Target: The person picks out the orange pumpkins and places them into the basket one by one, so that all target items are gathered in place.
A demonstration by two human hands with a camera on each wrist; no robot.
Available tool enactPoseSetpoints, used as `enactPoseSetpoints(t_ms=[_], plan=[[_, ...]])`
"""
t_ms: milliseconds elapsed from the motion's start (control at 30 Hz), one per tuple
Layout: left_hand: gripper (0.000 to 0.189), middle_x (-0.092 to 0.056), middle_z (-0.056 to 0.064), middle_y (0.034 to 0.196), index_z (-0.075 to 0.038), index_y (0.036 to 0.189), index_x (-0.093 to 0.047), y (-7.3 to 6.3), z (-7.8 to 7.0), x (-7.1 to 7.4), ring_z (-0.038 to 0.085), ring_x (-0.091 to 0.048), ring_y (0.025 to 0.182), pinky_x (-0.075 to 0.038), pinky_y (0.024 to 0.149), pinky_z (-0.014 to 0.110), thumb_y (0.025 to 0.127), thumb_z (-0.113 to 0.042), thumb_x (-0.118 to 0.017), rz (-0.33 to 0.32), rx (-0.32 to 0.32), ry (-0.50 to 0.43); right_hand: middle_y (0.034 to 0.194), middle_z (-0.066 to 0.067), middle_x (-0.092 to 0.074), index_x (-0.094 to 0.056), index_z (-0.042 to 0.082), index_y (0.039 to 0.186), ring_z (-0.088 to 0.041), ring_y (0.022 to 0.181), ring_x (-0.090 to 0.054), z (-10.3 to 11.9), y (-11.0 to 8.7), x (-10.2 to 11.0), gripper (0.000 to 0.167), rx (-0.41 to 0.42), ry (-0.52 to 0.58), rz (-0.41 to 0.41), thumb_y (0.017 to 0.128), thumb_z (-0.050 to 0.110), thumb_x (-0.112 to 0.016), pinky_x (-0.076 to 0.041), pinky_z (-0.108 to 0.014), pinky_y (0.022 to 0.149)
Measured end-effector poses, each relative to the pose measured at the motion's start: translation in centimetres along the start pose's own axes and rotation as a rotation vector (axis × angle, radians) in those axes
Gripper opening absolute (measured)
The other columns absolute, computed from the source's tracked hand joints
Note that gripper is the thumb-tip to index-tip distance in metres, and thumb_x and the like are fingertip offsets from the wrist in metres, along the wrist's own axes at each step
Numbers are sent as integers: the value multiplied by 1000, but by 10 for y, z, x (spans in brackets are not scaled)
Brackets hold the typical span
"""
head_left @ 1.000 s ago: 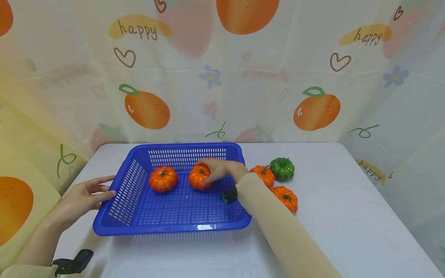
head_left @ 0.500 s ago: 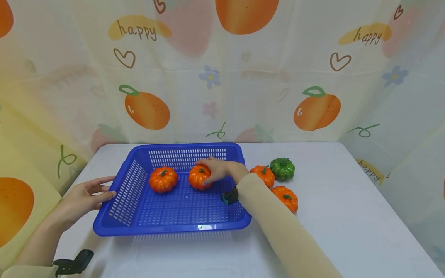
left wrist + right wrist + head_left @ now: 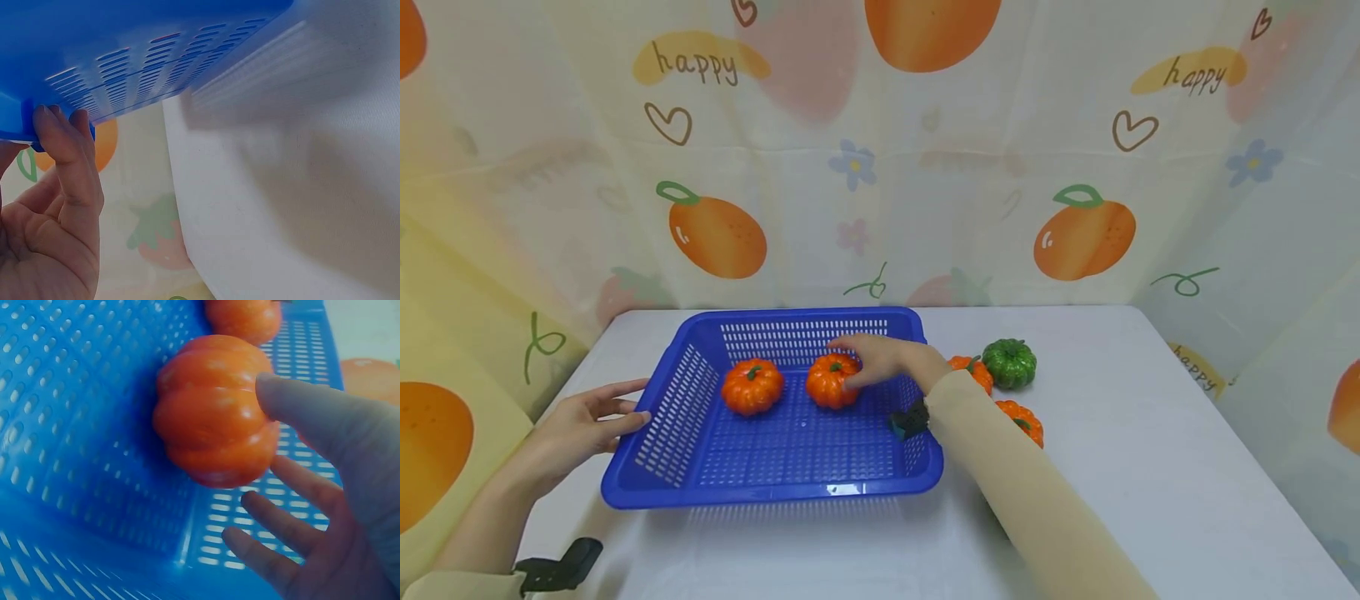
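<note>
A blue plastic basket (image 3: 775,492) with slotted walls stands on the table. My left hand (image 3: 576,433) grips its left rim, and in the left wrist view the fingers (image 3: 70,147) bend up against that rim. Two small orange pumpkins rest inside: the left pumpkin (image 3: 752,387) lies apart from the hands, while the right pumpkin (image 3: 829,385) sits beside my right hand (image 3: 883,358). In the right wrist view that hand's fingers are spread and loose around the pumpkin (image 3: 215,412); the thumb (image 3: 300,403) lies over its edge, and whether it touches cannot be told.
Right of the basket, a green pumpkin (image 3: 1009,364) and two orange pumpkins, a rear one (image 3: 979,375) and a front one (image 3: 1024,423), lie on the white table (image 3: 1120,433). My right sleeve (image 3: 1022,483) partly covers the orange ones. A printed curtain (image 3: 940,225) hangs behind.
My right hand has loosened from the right pumpkin and shifted slightly right and up, its fingers spreading. The pumpkin stays inside the basket. The left hand has not moved.
</note>
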State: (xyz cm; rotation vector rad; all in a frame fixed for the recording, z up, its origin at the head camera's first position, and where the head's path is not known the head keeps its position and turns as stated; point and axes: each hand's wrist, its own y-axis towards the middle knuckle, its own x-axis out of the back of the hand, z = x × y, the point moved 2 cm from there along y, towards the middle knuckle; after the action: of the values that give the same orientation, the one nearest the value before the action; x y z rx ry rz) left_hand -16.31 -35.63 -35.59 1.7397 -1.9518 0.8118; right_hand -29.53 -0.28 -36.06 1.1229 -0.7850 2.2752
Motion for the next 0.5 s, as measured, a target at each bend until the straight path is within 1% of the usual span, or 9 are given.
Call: enactPoseSetpoints(t_ms=[167, 233, 400, 500], plan=[[71, -58, 20, 106, 1, 142, -29, 0, -1, 1, 12, -63, 79, -54, 68, 26, 90, -35, -58, 2, 2, 0, 143, -6, -40, -36, 13, 141, -21, 132, -36, 3, -7, 9, 60, 42, -23, -25, 88, 23, -61, -28, -36, 109], [71, -58, 20, 107, 0, 143, -28, 0, -1, 1, 12, -63, 80, -54, 69, 26, 90, -36, -58, 4, 6, 0, 141, -6, -42, -39, 11, 139, -20, 131, -37, 5, -9, 13, 57, 69, -36, -36, 89, 23, -61, -29, -35, 109], [71, -58, 19, 106, 1, 143, -28, 0, 0, 1, 12, -63, 79, -54, 69, 26, 89, -36, -59, 6, 13, -6, 140, -6, -44, -41, 9, 137, -22, 127, -43, 10, -14, 22, 54, 136, -64, -53, 89, 24, -60, -33, -34, 106], [71, -58, 19, 106, 1, 142, -28, 0, -1, 0, 12, -63, 79, -54, 69, 26, 90, -35, -59, 9, 9, -13, 138, -8, -46, -42, 9, 136, -24, 125, -46, 14, -18, 27, 52, 170, -60, -69, 89, 24, -60, -36, -34, 104]])
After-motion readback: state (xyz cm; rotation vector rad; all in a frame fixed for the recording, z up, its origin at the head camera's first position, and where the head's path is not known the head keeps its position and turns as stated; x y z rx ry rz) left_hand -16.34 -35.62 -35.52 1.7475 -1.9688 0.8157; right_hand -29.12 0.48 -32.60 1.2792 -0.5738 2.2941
